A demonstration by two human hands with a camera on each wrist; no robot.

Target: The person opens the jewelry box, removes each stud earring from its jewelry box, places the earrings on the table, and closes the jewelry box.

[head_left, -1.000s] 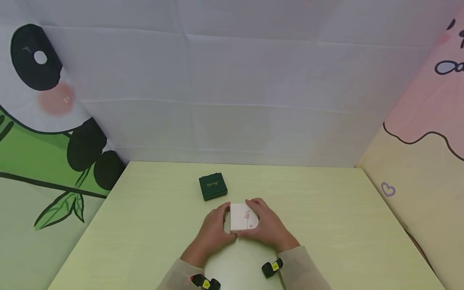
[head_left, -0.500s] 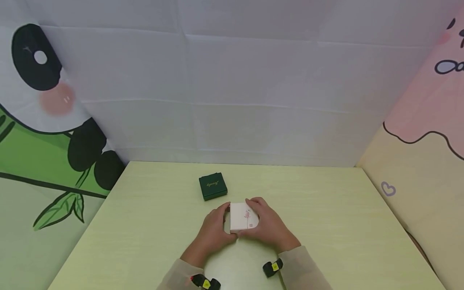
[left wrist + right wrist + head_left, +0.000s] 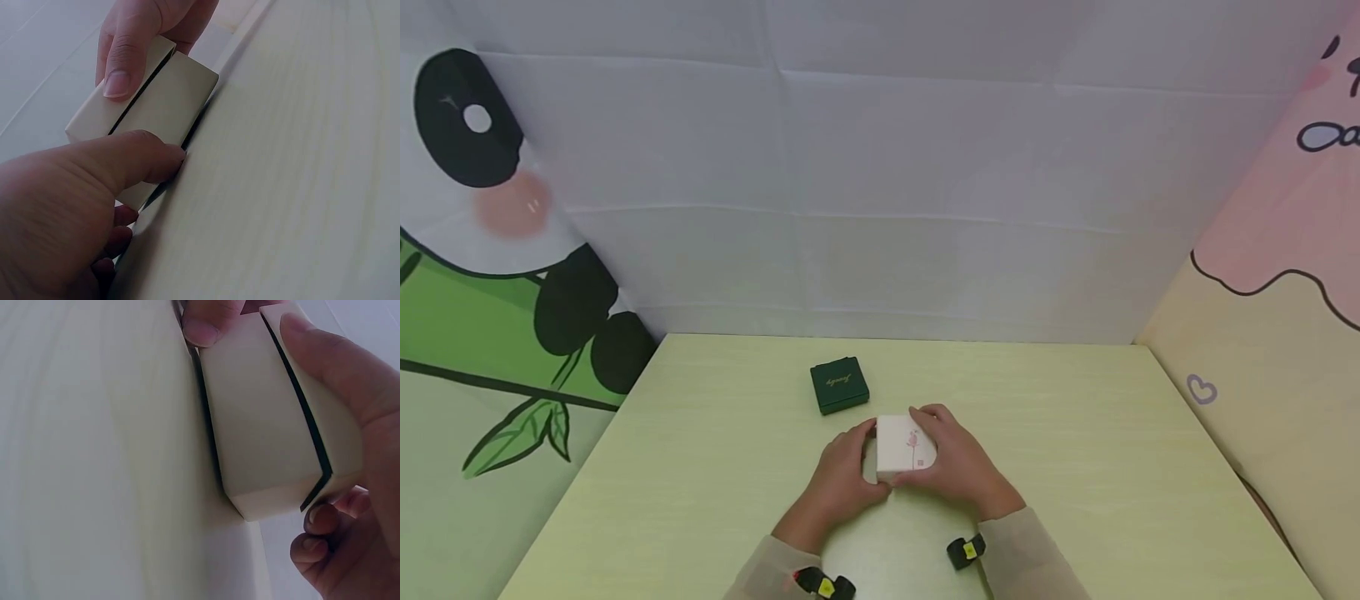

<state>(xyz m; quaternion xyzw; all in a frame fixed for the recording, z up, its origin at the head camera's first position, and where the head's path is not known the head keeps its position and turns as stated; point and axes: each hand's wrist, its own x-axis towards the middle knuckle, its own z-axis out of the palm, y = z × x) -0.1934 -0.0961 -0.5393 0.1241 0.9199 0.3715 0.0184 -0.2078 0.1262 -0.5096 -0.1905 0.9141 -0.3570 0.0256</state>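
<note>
Head view, hands (image 3: 955,460) gripping white box (image 3: 898,445)

On the pale table (image 3: 1075,433), a green box (image 3: 840,387) with gold script (image 3: 838,381) on top, slightly turned, towards the back and left of centre. Behind, a white sheet (image 3: 925,158) with fold creases. At left, a cartoon print (image 3: 490,321) with black eye (image 3: 452,133), pink cheek (image 3: 512,205) and leaves (image 3: 501,440). At right, a second print (image 3: 1277,217), wavy-edged pink above cream, with a purple heart (image 3: 1202,389) near the table's edge.
</note>
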